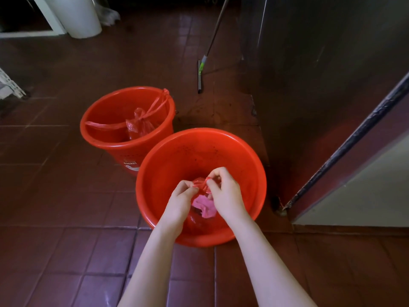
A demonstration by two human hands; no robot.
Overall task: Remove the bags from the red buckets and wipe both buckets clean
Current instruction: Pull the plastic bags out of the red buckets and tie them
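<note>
Two red buckets stand on the tiled floor. Both my hands reach into the near bucket (243, 165). My left hand (180, 201) and my right hand (224, 192) each pinch the handles of a red plastic bag (200, 185) at its top. A pink cloth (203, 207) shows under my right hand, and more red bag lies below it. Dark specks dot the bucket's far inner wall. The far bucket (106, 107) holds a knotted red bag (139, 126) whose handles stretch to the rim on both sides.
A floor squeegee (200, 74) with a long handle leans behind the buckets. A dark metal cabinet (309, 74) stands to the right, with a door edge (354, 140) nearer me. A white bin (81, 16) stands far left at the back.
</note>
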